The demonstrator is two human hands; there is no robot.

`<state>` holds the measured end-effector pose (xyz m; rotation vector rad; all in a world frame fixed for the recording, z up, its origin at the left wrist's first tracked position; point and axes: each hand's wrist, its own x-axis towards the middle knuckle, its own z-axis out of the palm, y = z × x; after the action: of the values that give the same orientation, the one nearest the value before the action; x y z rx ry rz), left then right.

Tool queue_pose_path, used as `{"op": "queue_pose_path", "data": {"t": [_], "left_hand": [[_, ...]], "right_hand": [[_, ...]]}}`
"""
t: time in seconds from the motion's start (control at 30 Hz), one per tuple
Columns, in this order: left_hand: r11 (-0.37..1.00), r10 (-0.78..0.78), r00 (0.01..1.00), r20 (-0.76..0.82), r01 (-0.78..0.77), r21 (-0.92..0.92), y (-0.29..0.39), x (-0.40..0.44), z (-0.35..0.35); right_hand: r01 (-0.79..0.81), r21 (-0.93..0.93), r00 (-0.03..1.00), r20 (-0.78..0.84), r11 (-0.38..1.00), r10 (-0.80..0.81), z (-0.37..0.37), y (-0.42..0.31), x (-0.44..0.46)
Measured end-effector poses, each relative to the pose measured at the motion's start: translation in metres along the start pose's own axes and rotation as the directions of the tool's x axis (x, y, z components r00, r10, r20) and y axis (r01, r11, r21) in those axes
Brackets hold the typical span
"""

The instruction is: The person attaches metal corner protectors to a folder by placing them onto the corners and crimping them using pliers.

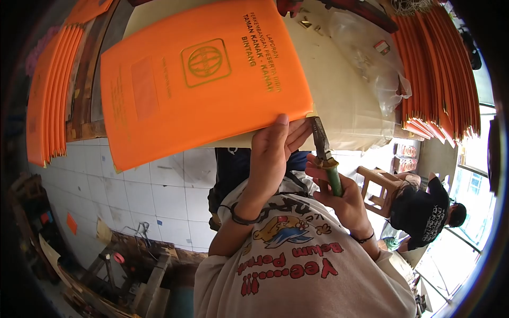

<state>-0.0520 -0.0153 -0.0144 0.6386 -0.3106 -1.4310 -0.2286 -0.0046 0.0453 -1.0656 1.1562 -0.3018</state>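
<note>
An orange report folder (164, 106) with gold lettering and a gold emblem tilts across the top of the head view. My left hand (273, 151) pinches its near edge, thumb on the cover and fingers underneath, close to the right corner. My right hand (342, 201) is wrapped around the green handle of a pair of pliers (321, 143). The jaws reach up to that corner, where a small gold metal corner piece (311, 114) shows. Whether the jaws grip the piece is too small to tell.
Stacks of orange folders stand at the left (50, 95) and right (437, 69) of the brown-covered table (339, 124). A clear plastic bag (366, 53) and loose gold corner pieces (306, 23) lie on it. Another person (424, 212) sits near a stool (377, 188) at right.
</note>
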Motion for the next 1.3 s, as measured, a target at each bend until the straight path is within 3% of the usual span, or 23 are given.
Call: {"op": "queue_pose_path", "data": {"t": [0.1,0.5,0.6,0.8,0.9,1.03,1.13,1.3], "left_hand": [[0.999,-0.010,1.000,0.006,0.010,0.032,0.001,0.001,-0.002],[0.998,-0.015,0.999,0.042,0.012,0.066,0.000,0.001,-0.009],[0.998,-0.005,0.999,0.038,0.003,0.067,-0.002,0.001,-0.009],[0.999,0.016,0.998,0.065,-0.019,0.049,-0.002,0.002,-0.009],[0.999,0.021,0.996,0.081,-0.024,0.038,-0.002,0.002,-0.011],[0.999,0.037,0.995,0.091,-0.037,0.007,-0.005,0.003,-0.012],[0.999,0.036,0.993,0.112,-0.037,0.006,-0.005,0.002,-0.014],[0.999,0.042,0.990,0.134,-0.038,-0.032,-0.011,0.003,-0.016]], "right_hand": [[-0.022,0.043,1.000,0.009,0.999,0.022,0.005,0.000,-0.001],[-0.032,-0.083,0.997,-0.077,0.996,0.026,0.027,-0.002,0.003],[0.043,-0.199,0.991,-0.118,0.979,-0.068,0.031,-0.001,0.005],[0.063,-0.268,0.985,-0.136,0.961,-0.102,0.035,0.004,0.006],[0.149,-0.223,0.956,-0.217,0.963,-0.198,0.048,0.004,0.008],[0.142,-0.149,0.911,-0.366,0.978,-0.188,0.062,0.006,0.008],[-0.085,-0.316,0.955,-0.296,0.945,-0.014,0.054,-0.010,0.007],[-0.076,-0.306,0.918,-0.393,0.949,-0.053,0.054,0.010,0.016]]}}
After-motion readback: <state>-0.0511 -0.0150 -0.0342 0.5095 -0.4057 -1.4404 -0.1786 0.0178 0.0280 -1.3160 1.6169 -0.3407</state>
